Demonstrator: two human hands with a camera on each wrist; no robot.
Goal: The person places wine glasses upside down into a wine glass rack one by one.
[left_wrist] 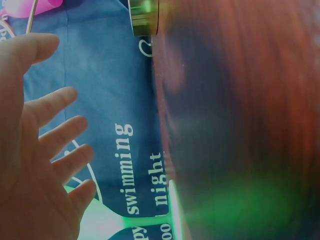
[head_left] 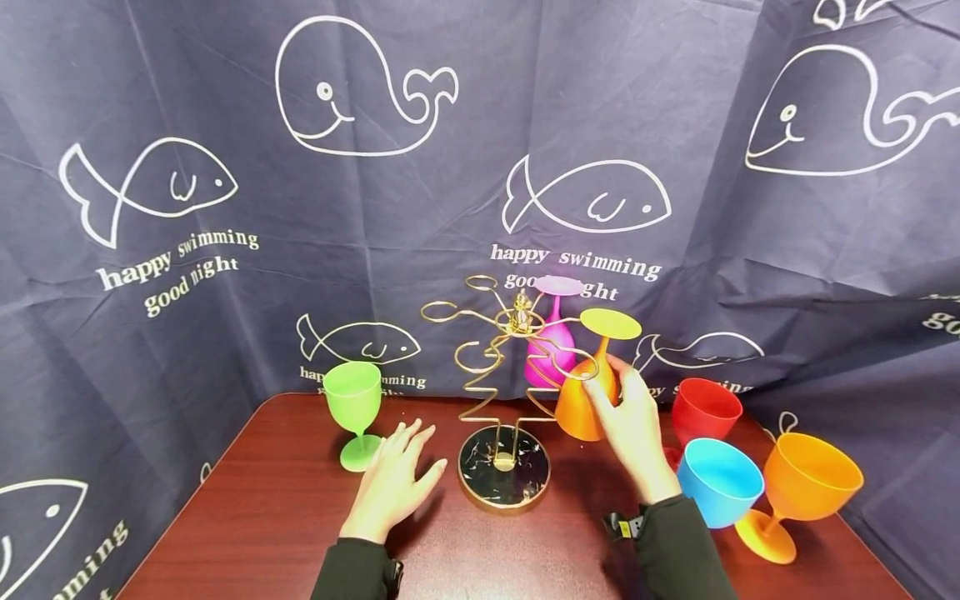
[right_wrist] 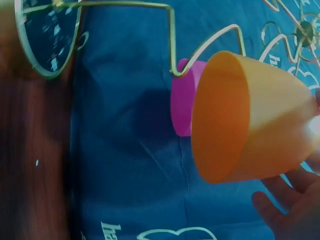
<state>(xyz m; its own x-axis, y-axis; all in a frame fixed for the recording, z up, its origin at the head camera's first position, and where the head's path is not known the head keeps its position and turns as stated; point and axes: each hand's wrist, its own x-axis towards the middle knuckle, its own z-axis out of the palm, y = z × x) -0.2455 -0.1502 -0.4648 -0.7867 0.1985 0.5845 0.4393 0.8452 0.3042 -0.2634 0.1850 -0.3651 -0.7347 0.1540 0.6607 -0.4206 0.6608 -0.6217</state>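
Note:
My right hand (head_left: pixel 636 429) grips an upside-down orange goblet (head_left: pixel 579 410) round its bowl near the stem. Its yellow-looking foot is uppermost, and the stem is by a front-right ring of the gold wire rack (head_left: pixel 501 340). In the right wrist view the goblet's bowl (right_wrist: pixel 277 120) opens toward the table, with fingertips (right_wrist: pixel 285 192) against its far end. A magenta goblet (head_left: pixel 550 357) hangs inverted on the rack behind it. My left hand (head_left: pixel 392 482) has its fingers spread, holding nothing, beside the upright green goblet (head_left: pixel 352 398); whether it touches the foot, I cannot tell.
The rack's round black base (head_left: pixel 487 479) stands on the reddish-brown table (head_left: pixel 255 508). At the right are upright red (head_left: pixel 697 417), blue (head_left: pixel 708 492) and orange (head_left: pixel 802 483) goblets. Several rack rings on the left hold nothing. A dark printed cloth (head_left: pixel 420 217) hangs behind the table.

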